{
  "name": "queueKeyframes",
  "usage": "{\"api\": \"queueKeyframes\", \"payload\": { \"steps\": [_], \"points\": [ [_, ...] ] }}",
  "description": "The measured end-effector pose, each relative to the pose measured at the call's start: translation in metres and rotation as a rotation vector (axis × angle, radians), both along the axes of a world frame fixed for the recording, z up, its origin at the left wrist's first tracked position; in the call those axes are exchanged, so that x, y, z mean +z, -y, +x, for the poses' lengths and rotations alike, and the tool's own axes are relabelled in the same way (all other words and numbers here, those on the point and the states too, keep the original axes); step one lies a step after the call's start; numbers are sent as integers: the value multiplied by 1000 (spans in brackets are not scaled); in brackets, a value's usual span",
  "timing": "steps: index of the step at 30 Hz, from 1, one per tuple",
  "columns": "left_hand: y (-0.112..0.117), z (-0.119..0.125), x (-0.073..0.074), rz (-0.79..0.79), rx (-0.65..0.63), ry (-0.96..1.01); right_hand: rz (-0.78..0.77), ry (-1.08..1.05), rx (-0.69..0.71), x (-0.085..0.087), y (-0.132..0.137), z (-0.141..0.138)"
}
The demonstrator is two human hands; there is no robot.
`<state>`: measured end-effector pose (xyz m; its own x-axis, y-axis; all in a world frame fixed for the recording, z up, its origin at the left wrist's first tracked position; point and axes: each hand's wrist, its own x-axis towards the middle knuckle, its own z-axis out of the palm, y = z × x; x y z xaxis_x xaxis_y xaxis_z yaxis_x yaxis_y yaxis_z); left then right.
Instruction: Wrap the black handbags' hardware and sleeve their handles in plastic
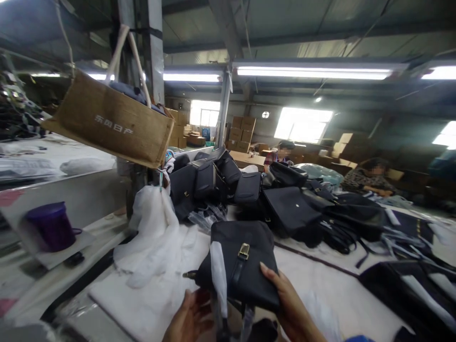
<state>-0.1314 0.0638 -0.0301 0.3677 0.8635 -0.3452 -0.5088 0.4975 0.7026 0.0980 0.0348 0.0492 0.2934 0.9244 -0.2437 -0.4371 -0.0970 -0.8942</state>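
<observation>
A black bag (254,275) with a gold buckle (244,251) on its strap is in front of me, over the near side of the table. My right hand (290,301) grips its right edge, thumb on the front face and the other fingers hidden underneath. Beside the bag's lower left corner is my left hand (190,317), its fingers bent and apart, with nothing visible in them. A strip of white wrapping (218,273) covers a strap that runs down the left part of the bag. Below the bag, wrapped straps and a dark piece hang partly out of view.
Black bags (292,209) are piled across the table's far side and to the right. White wrapping sheets (153,247) lie at left, near a purple lidded mug (53,227). A brown tote (110,121) hangs from a post. Two people sit beyond the pile.
</observation>
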Motion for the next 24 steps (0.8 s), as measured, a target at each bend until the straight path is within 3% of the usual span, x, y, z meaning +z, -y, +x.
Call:
{"api": "queueKeyframes", "payload": {
  "steps": [3, 9, 15, 20, 24],
  "points": [
    [-3, 4, 15, -120, -124, 237, 64, 122, 22, 9, 10, -10],
    [6, -10, 44, -97, -107, 425, 227, 419, 191, 26, 25, -5],
    [-2, -19, 48, -59, -95, 396, 301, 540, 228, 20, 32, -1],
    [-11, -31, 44, -58, 6, 217, 427, 940, 202, 24, 39, 0],
    [-21, -34, 42, 47, -123, 122, 611, 1224, 190, 16, 40, 5]
  ]
}}
